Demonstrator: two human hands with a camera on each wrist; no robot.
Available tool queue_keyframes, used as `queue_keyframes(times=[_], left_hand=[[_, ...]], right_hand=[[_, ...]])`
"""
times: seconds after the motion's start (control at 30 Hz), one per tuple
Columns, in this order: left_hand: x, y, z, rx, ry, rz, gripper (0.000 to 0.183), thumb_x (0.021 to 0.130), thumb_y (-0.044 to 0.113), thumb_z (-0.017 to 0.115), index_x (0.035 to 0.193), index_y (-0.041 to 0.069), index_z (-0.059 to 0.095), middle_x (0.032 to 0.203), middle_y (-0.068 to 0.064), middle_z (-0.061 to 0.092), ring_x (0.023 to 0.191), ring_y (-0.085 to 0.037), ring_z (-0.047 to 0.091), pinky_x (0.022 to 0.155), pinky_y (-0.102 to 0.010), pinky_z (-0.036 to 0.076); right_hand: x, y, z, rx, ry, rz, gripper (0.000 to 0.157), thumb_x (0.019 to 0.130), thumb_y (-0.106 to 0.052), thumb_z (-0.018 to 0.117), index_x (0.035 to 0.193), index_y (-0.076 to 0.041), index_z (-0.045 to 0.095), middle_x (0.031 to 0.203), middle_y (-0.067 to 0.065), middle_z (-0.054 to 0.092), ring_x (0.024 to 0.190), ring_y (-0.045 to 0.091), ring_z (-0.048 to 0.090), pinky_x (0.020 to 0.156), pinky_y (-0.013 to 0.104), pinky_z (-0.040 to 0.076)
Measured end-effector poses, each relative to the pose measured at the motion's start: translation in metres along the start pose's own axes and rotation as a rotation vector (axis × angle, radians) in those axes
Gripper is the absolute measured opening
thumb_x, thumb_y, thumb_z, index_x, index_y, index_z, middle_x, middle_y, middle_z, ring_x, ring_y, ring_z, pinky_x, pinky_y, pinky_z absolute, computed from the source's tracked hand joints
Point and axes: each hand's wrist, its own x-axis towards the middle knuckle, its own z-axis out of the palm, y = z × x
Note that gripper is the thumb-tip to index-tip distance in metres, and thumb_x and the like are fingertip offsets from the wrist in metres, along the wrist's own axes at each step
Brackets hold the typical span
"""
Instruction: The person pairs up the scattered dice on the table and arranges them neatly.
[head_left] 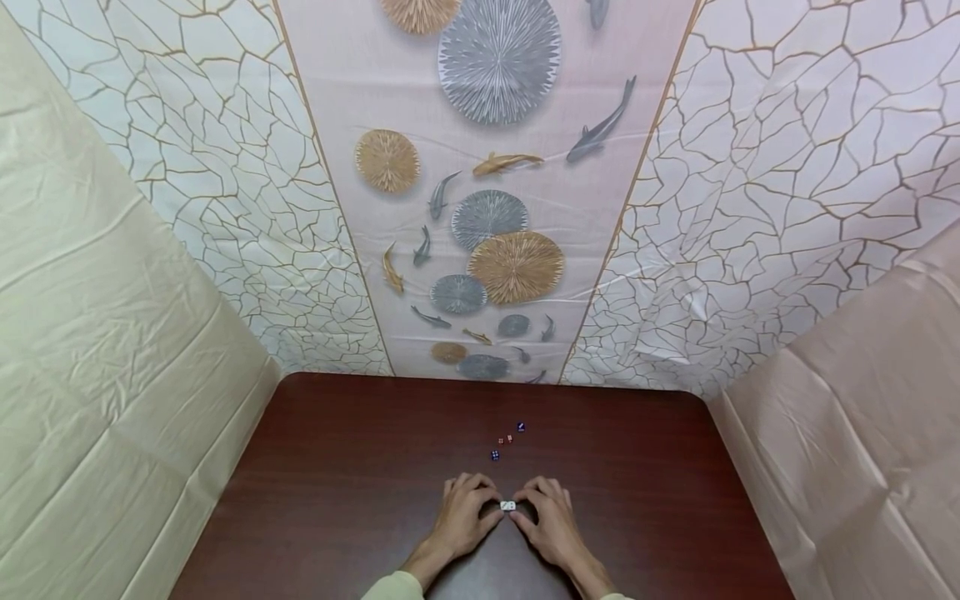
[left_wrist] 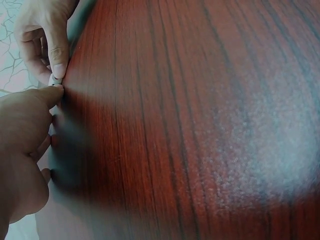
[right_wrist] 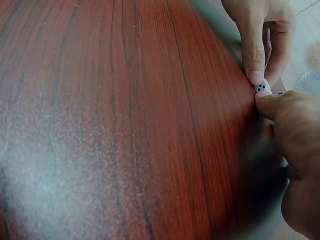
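Observation:
Two white dice (head_left: 507, 506) sit side by side near the front middle of the table. From the left, my left hand (head_left: 463, 517) pinches the pair's left end between thumb and forefinger. My right hand (head_left: 551, 518) does the same at the right end. In the right wrist view, dark pips show on a white die (right_wrist: 260, 87) between the two thumbs. The left wrist view shows only a sliver of white die (left_wrist: 56, 80), mostly covered by fingers.
Beyond the hands lie a blue die (head_left: 495, 456), two small red-and-white dice (head_left: 510, 438) and another blue die (head_left: 521, 427). The dark wooden table (head_left: 337, 467) meets a patterned cloth backdrop (head_left: 480, 333). Beige cloth (head_left: 112, 375) hangs at both sides.

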Motion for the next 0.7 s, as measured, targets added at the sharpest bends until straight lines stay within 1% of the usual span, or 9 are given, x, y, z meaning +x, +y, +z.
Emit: queue_keyframes(times=[0.1, 0.23, 0.33, 0.4, 0.5, 0.63, 0.7], left_hand=[[0.0, 0.0, 0.0, 0.001, 0.002, 0.0, 0.012, 0.096, 0.03, 0.092, 0.106, 0.025, 0.088, 0.119, 0.009, 0.077, 0.111, -0.014, 0.066, 0.098, -0.043, 0.048], [0.0, 0.0, 0.0, 0.004, 0.004, 0.001, 0.012, 0.096, 0.031, 0.092, 0.106, 0.026, 0.088, 0.12, 0.009, 0.077, 0.111, -0.015, 0.067, 0.099, -0.044, 0.048], [0.0, -0.001, 0.0, 0.005, 0.006, 0.004, 0.012, 0.096, 0.031, 0.092, 0.107, 0.026, 0.088, 0.12, 0.009, 0.077, 0.112, -0.015, 0.067, 0.1, -0.045, 0.048], [0.0, -0.001, -0.001, 0.004, 0.009, 0.005, 0.013, 0.096, 0.03, 0.092, 0.107, 0.025, 0.088, 0.12, 0.008, 0.077, 0.112, -0.015, 0.067, 0.099, -0.044, 0.048], [0.0, 0.0, -0.001, 0.003, 0.008, 0.004, 0.013, 0.095, 0.03, 0.092, 0.107, 0.025, 0.088, 0.12, 0.008, 0.077, 0.112, -0.015, 0.067, 0.099, -0.044, 0.048], [0.0, 0.0, -0.002, 0.007, 0.007, 0.005, 0.013, 0.095, 0.03, 0.092, 0.106, 0.026, 0.088, 0.12, 0.009, 0.077, 0.112, -0.015, 0.066, 0.099, -0.044, 0.048], [-0.001, 0.0, -0.002, 0.009, 0.01, 0.008, 0.013, 0.095, 0.03, 0.093, 0.106, 0.026, 0.088, 0.12, 0.009, 0.077, 0.112, -0.015, 0.067, 0.099, -0.044, 0.048]], right_hand=[[0.0, 0.0, 0.0, 0.006, 0.004, -0.001, 0.018, 0.091, -0.018, 0.096, 0.105, -0.021, 0.085, 0.109, -0.007, 0.069, 0.111, 0.015, 0.059, 0.1, 0.045, 0.043], [0.0, 0.0, 0.001, -0.01, 0.058, -0.051, 0.021, 0.088, -0.016, 0.098, 0.105, -0.018, 0.085, 0.106, -0.007, 0.07, 0.109, 0.014, 0.06, 0.097, 0.043, 0.043], [0.001, 0.0, 0.0, -0.011, 0.072, -0.063, 0.025, 0.085, -0.017, 0.1, 0.106, -0.017, 0.085, 0.106, -0.007, 0.07, 0.107, 0.015, 0.061, 0.095, 0.042, 0.042], [0.002, 0.0, -0.002, -0.004, 0.057, -0.052, 0.029, 0.084, -0.018, 0.101, 0.108, -0.018, 0.084, 0.106, -0.008, 0.07, 0.107, 0.014, 0.061, 0.095, 0.04, 0.043], [0.003, 0.0, -0.007, 0.017, 0.003, -0.02, 0.033, 0.085, -0.022, 0.101, 0.113, -0.018, 0.084, 0.108, -0.01, 0.072, 0.108, 0.014, 0.061, 0.094, 0.039, 0.043], [0.007, 0.002, -0.014, 0.084, -0.077, 0.031, 0.035, 0.089, -0.025, 0.098, 0.119, -0.018, 0.082, 0.112, -0.009, 0.075, 0.11, 0.015, 0.063, 0.096, 0.039, 0.043], [0.01, 0.004, -0.016, 0.119, -0.097, 0.059, 0.034, 0.092, -0.024, 0.096, 0.121, -0.018, 0.082, 0.112, -0.009, 0.076, 0.109, 0.016, 0.064, 0.097, 0.038, 0.044]])
